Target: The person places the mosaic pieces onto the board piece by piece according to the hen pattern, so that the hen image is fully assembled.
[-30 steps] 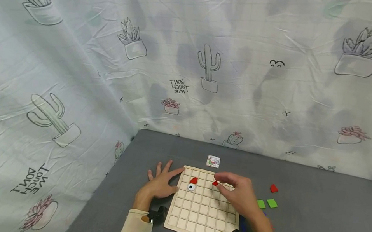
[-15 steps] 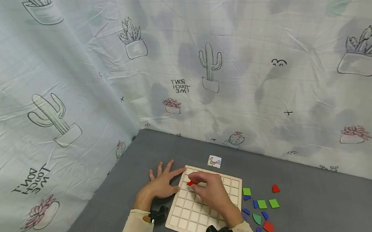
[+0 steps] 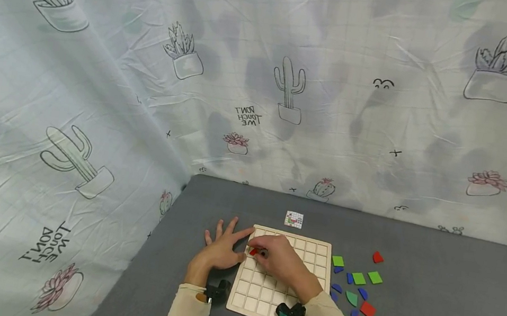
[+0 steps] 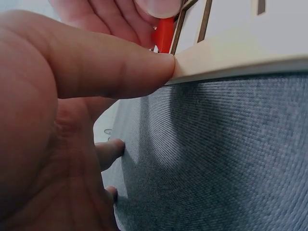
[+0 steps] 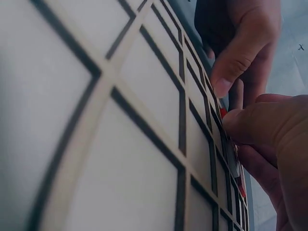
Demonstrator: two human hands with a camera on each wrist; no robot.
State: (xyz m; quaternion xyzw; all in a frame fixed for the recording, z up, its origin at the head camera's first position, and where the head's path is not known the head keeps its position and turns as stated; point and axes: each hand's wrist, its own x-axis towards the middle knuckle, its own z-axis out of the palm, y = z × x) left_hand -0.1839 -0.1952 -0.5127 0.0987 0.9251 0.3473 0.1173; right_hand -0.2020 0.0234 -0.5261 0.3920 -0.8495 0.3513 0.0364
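Note:
A wooden grid board [image 3: 259, 293] lies on the dark table. My left hand [image 3: 220, 252] rests at its left edge with the fingers spread; in the left wrist view the thumb [image 4: 130, 67] touches the frame. Over the board's left column, my right hand [image 3: 282, 260] pinches a small red tile [image 3: 253, 252] between thumb and fingertips. The same red tile [image 4: 164, 36] shows past the left thumb. A round eye tile [image 3: 263, 253] sits just beside the right fingertips, partly shaded. The other red tile on the board is mostly hidden by the right hand in the head view.
Right of the board lie loose tiles: green squares [image 3: 375, 277], a dark green quarter-round [image 3: 351, 298], several blue pieces [image 3: 363, 293] and red pieces [image 3: 367, 309]. A small printed card [image 3: 294, 219] lies behind the board. A patterned curtain [image 3: 336, 110] hangs beyond the table.
My right hand has moved left across the board with the red tile, from the middle columns to the left column. My left hand keeps its place at the edge.

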